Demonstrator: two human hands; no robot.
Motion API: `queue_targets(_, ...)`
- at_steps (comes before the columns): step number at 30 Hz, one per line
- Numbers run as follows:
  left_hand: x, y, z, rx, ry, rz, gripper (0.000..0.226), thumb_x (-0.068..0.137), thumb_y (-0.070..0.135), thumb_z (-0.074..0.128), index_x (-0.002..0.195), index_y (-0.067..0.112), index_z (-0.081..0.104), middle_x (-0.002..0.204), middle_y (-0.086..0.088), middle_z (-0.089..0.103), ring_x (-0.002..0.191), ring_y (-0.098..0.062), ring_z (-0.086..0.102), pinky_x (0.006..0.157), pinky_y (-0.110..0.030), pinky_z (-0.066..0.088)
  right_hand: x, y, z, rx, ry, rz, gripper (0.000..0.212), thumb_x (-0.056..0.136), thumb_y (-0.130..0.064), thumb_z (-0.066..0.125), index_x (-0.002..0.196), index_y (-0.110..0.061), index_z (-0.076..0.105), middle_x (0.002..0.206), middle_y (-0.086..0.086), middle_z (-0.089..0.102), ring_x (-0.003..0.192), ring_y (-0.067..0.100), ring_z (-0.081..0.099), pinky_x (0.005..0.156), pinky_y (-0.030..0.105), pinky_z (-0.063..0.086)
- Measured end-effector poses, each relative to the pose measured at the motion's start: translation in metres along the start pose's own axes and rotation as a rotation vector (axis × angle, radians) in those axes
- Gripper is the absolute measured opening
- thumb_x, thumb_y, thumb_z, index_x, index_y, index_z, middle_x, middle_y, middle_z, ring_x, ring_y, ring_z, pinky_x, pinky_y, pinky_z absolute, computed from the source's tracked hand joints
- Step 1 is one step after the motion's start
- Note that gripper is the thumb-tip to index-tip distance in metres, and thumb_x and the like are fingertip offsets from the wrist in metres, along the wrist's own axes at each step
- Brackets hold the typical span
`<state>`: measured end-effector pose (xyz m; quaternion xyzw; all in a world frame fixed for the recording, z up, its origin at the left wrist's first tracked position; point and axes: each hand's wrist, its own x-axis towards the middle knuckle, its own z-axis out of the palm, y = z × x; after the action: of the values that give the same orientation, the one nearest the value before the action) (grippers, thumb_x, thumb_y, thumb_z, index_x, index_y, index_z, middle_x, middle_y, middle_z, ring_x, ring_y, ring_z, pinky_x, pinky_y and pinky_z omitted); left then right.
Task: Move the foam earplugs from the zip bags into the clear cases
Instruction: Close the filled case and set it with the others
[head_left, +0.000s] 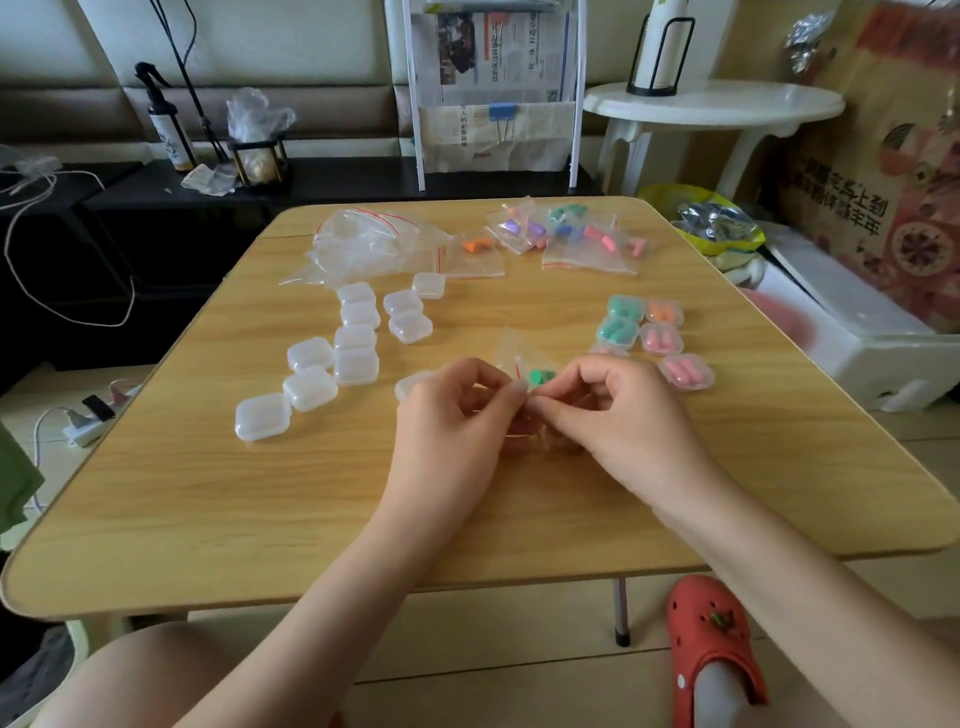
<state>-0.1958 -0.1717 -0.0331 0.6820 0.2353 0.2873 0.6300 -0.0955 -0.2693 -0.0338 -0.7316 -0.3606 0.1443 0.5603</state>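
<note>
My left hand and my right hand meet at the middle of the wooden table. Both pinch the edge of a small zip bag that holds green earplugs. Several empty clear cases lie to the left, one clear case partly hidden behind my left hand. Filled cases with green, orange and pink earplugs sit to the right. At the far side lie zip bags with coloured earplugs and a heap of empty zip bags.
A white round side table and a printed paper bag stand at the right. A newspaper rack is behind the table. Cables and a power strip lie on the floor at the left. A red clog is below the table's edge.
</note>
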Motion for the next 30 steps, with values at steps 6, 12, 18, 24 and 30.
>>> queue_targets(6, 0.005, -0.001, -0.003, -0.003, -0.027, 0.024, 0.010, 0.091, 0.005, 0.058, 0.085, -0.003, 0.062, 0.070, -0.011, 0.071, 0.064, -0.016, 0.070, 0.058, -0.024, 0.057, 0.004, 0.001, -0.004, 0.385, -0.095, 0.201, 0.016, 0.072, -0.018, 0.073, 0.082, -0.007, 0.068, 0.068, 0.002, 0.069, 0.065, 0.012, 0.065, 0.062, 0.023, 0.053)
queue_targets(12, 0.001, -0.005, -0.001, 0.440, 0.037, 0.244, 0.016, 0.095, 0.018, 0.052, 0.081, 0.011, 0.054, 0.066, 0.001, 0.063, 0.063, -0.017, 0.063, 0.058, -0.034, 0.051, 0.001, 0.001, 0.002, 0.106, -0.031, -0.046, 0.014, 0.088, -0.015, 0.066, 0.076, -0.012, 0.059, 0.064, -0.001, 0.063, 0.060, 0.013, 0.059, 0.059, 0.031, 0.052)
queue_targets(18, -0.002, -0.006, 0.003, 0.520, 0.032, 0.298, 0.019, 0.095, 0.015, 0.040, 0.077, 0.010, 0.044, 0.063, 0.001, 0.055, 0.061, -0.016, 0.049, 0.057, -0.030, 0.038, -0.004, 0.003, 0.014, -0.038, -0.056, -0.198, 0.015, 0.095, -0.015, 0.055, 0.082, -0.010, 0.048, 0.062, 0.003, 0.060, 0.058, 0.023, 0.059, 0.064, 0.048, 0.051)
queue_targets(24, -0.002, -0.007, 0.004, 0.555, 0.012, 0.338, 0.021, 0.094, 0.013, 0.041, 0.073, 0.011, 0.039, 0.060, 0.003, 0.050, 0.058, -0.018, 0.048, 0.056, -0.033, 0.036, -0.004, 0.003, 0.022, 0.114, -0.025, -0.048, 0.020, 0.095, -0.013, 0.053, 0.076, -0.009, 0.048, 0.052, -0.003, 0.055, 0.051, 0.016, 0.052, 0.054, 0.037, 0.045)
queue_targets(30, -0.003, -0.005, 0.003, 0.409, 0.031, 0.324, 0.033, 0.099, 0.022, 0.035, 0.069, 0.008, 0.039, 0.054, 0.000, 0.043, 0.051, -0.014, 0.037, 0.051, -0.029, 0.031, -0.010, -0.002, 0.031, -0.053, -0.035, -0.156, 0.032, 0.100, -0.020, 0.044, 0.071, -0.008, 0.044, 0.054, -0.005, 0.047, 0.052, 0.006, 0.037, 0.051, 0.028, 0.033)
